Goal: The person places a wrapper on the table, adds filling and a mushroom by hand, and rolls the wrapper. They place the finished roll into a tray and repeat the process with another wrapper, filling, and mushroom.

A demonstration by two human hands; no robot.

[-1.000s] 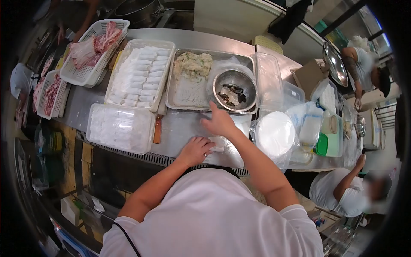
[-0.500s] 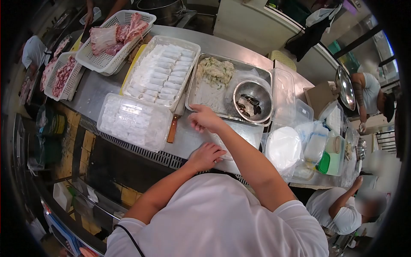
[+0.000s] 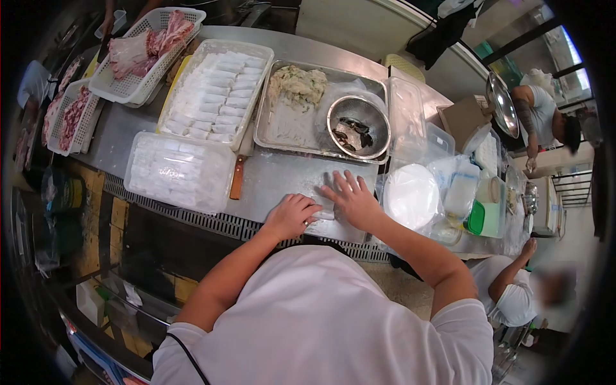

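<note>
On the steel table, my left hand rests with its fingers curled over a small white roll; whether they grip it is hidden. My right hand is spread just to the right, fingertips on the floury surface. Beyond them a metal tray holds a pale greenish filling and a steel bowl with dark pieces inside. A knife with a wooden handle lies to the left. Rows of white rolls fill an open plastic container, and a lidded container stands nearer.
White baskets of raw meat stand at the far left. To the right are round white sheets in plastic, clear containers and a green lid. Two other people are at the right edge; another person's hands show at the top left.
My right hand has come down from beside the tray to the table near my left hand, its fingers now spread. The whole view has shifted slightly.
</note>
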